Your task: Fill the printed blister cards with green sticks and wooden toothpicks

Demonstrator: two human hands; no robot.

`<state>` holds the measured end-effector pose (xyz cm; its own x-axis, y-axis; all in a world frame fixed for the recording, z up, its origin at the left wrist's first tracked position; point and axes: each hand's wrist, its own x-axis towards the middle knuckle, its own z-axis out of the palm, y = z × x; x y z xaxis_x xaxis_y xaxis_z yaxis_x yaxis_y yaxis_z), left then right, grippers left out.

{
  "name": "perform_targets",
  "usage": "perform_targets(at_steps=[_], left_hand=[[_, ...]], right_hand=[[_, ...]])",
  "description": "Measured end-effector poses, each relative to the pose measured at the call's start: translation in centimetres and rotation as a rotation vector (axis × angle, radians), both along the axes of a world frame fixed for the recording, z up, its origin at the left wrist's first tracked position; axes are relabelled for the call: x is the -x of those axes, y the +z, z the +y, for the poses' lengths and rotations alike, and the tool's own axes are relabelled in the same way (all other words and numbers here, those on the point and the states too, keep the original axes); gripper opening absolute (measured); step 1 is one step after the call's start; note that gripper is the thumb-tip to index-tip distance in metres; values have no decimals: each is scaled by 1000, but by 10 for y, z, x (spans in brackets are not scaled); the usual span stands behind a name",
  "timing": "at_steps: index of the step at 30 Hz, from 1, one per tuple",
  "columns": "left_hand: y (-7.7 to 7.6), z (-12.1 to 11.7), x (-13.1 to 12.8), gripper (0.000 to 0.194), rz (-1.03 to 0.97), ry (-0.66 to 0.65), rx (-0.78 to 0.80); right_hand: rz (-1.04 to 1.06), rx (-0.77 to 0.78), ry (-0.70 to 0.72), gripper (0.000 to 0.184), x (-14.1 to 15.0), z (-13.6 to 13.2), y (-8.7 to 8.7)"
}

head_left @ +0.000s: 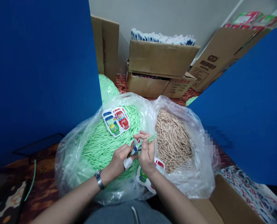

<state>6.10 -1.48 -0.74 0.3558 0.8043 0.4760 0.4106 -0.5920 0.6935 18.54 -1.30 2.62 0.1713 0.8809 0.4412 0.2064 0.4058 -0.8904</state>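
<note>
My left hand (121, 158), with a watch at its wrist, is closed on a small printed packet (135, 145) with white, red and blue areas. Close beside it, my right hand (148, 157) pinches a few light green sticks (152, 137), slanted at the packet's mouth. My fingers partly hide how far the sticks reach in. Under both hands sits a clear plastic bag full of green sticks (98, 149). Flat printed packets (116, 120) with bottle pictures rest on that pile. Another printed packet (143, 176) lies partly beneath my right forearm.
To the right stands a clear bag of brown sticks (173, 140). Behind are stacked cardboard boxes (161, 57), the top one filled with packets. Blue panels (40, 62) flank both sides. An opened carton (229, 199) and many printed packets (252, 189) occupy the lower right.
</note>
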Motion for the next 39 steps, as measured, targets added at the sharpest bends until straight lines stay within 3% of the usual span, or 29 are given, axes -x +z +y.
perform_targets(at_steps=[6, 10, 14, 19, 21, 24, 27, 33, 39], left_hand=[[0, 4, 4, 10, 1, -28, -96], [-3, 6, 9, 2, 37, -37, -209], [-6, 5, 12, 3, 59, -20, -241], [-4, 4, 14, 5, 50, -37, -260], [-4, 4, 15, 7, 47, -45, -239], [-6, 3, 16, 7, 45, -46, -215], [-9, 4, 17, 7, 44, -45, -204], [-7, 5, 18, 6, -30, -21, -199], [-3, 7, 19, 7, -40, -8, -219]], right_hand=[[-109, 26, 96, 20, -10, -2, -9], [-194, 30, 179, 26, -24, -1, -3], [-105, -3, 154, 37, -36, -4, 5], [-488, -149, 213, 37, -42, -9, 5], [-531, -197, 200, 37, -42, -10, 4], [-482, -186, 162, 38, -40, -8, 7], [-421, -130, 211, 34, -39, -6, 14], [15, -2, 170, 12, -40, -6, 23], [-34, 1, 127, 11, -42, -10, 22]])
